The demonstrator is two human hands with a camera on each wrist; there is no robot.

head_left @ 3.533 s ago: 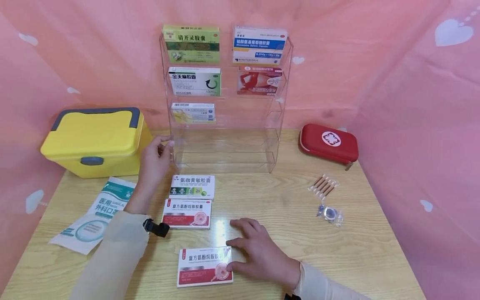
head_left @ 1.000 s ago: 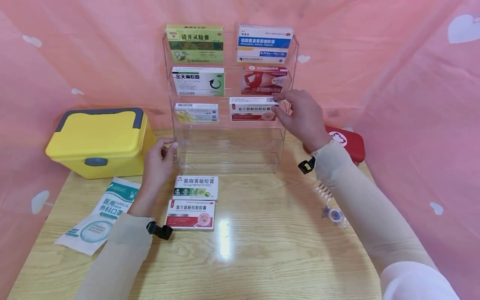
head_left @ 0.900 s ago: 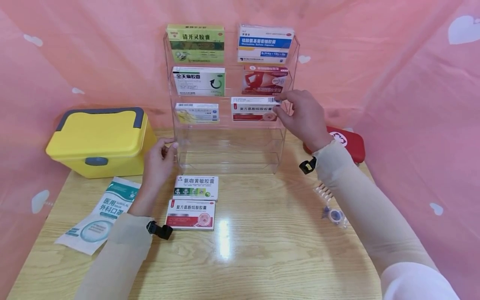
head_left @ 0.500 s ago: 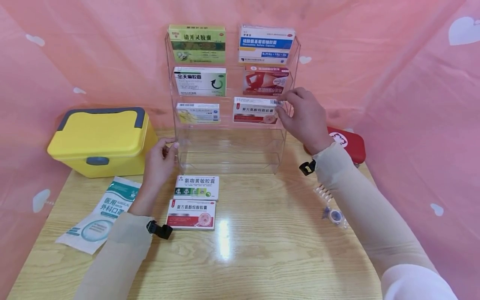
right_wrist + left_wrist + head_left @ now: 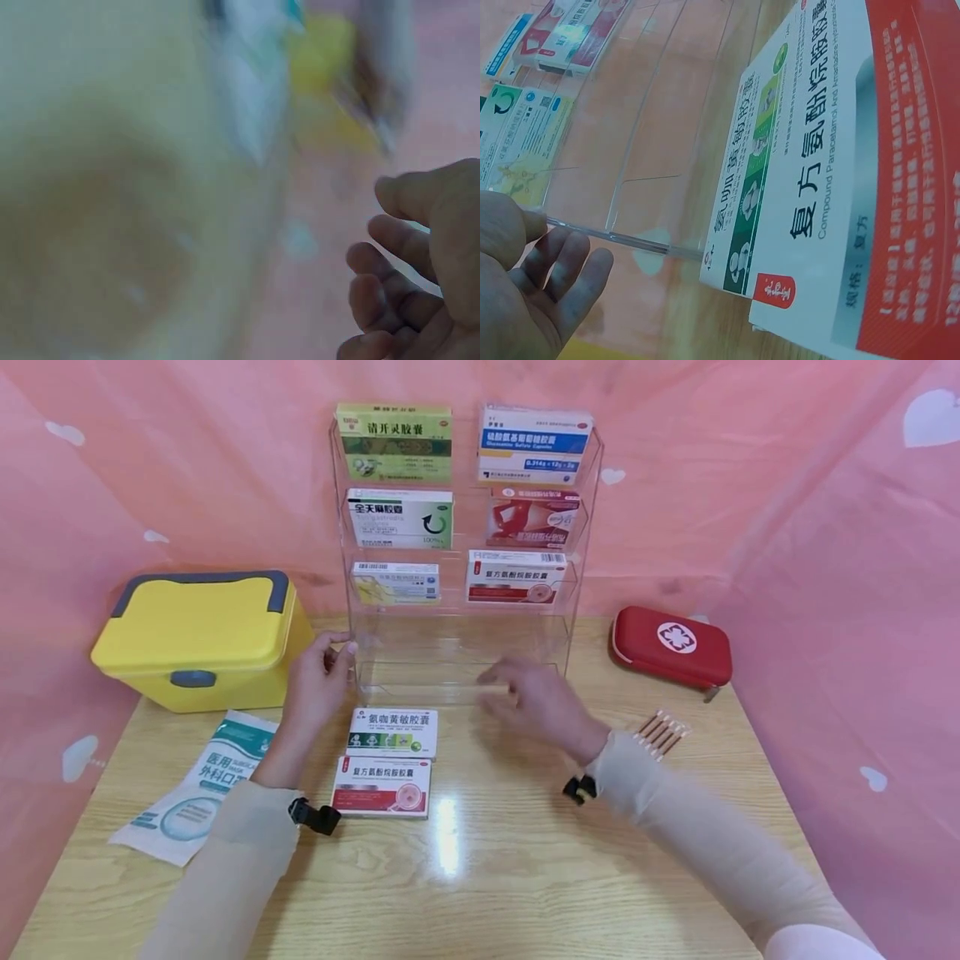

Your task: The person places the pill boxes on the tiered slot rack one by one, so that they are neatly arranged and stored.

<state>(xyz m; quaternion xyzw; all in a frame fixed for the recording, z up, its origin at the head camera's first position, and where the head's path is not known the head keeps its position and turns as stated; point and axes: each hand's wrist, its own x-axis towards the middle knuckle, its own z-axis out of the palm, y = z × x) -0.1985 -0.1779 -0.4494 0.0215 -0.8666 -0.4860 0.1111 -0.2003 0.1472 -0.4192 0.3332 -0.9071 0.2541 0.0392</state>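
In the head view my left hand (image 5: 318, 681) pinches the left side edge of a clear acrylic display rack (image 5: 457, 672). The left wrist view shows the thumb (image 5: 532, 223) and fingers at that edge. My right hand (image 5: 543, 706), blurred, hovers before the rack's lower right with loosely curled fingers and nothing in them. A red-and-white medicine box (image 5: 515, 578) sits in the third tier, right of a white-and-yellow box (image 5: 396, 583). On the table, a white-and-green medicine box (image 5: 392, 732) lies just behind a second red-and-white box (image 5: 381, 787).
Upper tiers hold a green box (image 5: 393, 446), a blue-and-white box (image 5: 534, 446), a white-green box (image 5: 401, 519) and a red box (image 5: 532, 519). Around stand a yellow case (image 5: 195, 643), mask packet (image 5: 195, 793), red first-aid pouch (image 5: 671, 647) and swabs (image 5: 662, 735).
My right hand has brought a red-and-white medicine box from the table to the rack's third tier, let go and moved down towards the table. My left hand stays at the rack's edge.
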